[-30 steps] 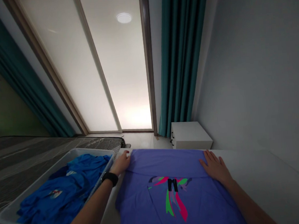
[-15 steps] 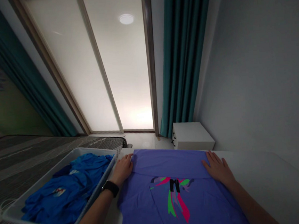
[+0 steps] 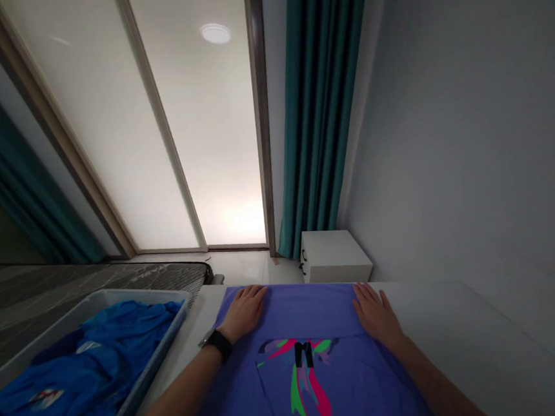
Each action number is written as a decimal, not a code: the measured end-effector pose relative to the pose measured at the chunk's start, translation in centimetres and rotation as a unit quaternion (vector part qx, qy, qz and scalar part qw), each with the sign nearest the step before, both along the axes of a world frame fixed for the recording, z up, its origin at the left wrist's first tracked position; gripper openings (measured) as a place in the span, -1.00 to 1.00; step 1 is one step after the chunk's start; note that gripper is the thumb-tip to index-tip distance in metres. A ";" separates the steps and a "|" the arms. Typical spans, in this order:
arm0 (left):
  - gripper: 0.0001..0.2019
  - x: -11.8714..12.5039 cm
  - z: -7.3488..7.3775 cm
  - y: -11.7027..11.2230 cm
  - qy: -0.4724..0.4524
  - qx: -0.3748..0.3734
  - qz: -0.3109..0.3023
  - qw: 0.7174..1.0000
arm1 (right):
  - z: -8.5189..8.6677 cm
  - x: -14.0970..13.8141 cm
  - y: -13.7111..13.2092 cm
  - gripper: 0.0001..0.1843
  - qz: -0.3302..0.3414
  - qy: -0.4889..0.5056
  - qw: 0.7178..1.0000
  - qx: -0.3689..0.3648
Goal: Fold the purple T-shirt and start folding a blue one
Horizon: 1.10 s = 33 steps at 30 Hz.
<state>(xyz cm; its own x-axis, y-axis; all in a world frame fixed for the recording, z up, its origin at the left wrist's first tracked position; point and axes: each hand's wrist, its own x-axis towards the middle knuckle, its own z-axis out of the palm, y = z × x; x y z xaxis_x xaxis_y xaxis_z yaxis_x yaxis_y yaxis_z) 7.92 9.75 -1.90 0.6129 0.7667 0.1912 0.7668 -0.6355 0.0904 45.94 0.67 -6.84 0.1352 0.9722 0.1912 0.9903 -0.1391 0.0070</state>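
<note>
A purple garment (image 3: 350, 376) with a pink, green and black print lies on the white table, its far part folded over in a band. My left hand (image 3: 244, 311), with a black watch on the wrist, rests flat on the band near its far left corner. On the far right corner of the same band lies my right hand (image 3: 377, 312), fingers stretched toward the far edge. Neither hand grips the cloth. The garment's near end runs out of view at the bottom.
A pale plastic bin (image 3: 169, 337) holding blue clothes (image 3: 118, 338) stands left of the garment. Beyond the white table (image 3: 444, 336) is a small white cabinet (image 3: 337, 248), with a teal curtain (image 3: 321, 120) and frosted sliding doors (image 3: 223, 141) behind. A grey wall (image 3: 469, 120) rises at the right.
My left hand has moved inward from the garment's left edge onto the folded band. My right hand stays near the far right corner. The view has swung right, so the bin sits further left.
</note>
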 end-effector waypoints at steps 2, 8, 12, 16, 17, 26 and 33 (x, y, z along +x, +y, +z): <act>-0.55 -0.6 0.6 1.4 0.017 -0.009 0.027 0.999 | 0.3 0.4 0.5 -0.42 0.022 0.007 1.000 0.001; -0.62 -3.6 2.0 5.3 0.050 -0.054 0.049 0.996 | 1.3 2.1 2.7 -0.42 0.069 0.053 0.996 -0.016; -0.70 -4.5 2.3 6.3 0.044 -0.075 0.047 0.995 | 1.8 2.9 4.0 -0.45 0.053 0.089 0.994 -0.045; -0.71 -5.0 2.5 7.0 0.034 -0.091 0.038 0.995 | 2.5 3.5 4.8 -0.53 0.065 0.097 0.991 -0.057; -0.72 -5.2 2.6 7.1 0.033 -0.097 0.033 0.994 | 2.7 3.6 5.0 -0.56 0.070 0.100 0.991 -0.061; -0.83 -5.7 2.4 8.0 0.019 -0.128 0.024 0.991 | 3.8 4.2 5.6 -0.74 0.093 0.141 0.982 -0.081; -0.81 -5.4 2.7 8.7 0.022 -0.157 0.017 0.987 | 3.8 4.8 5.9 -0.74 0.084 0.149 0.980 -0.099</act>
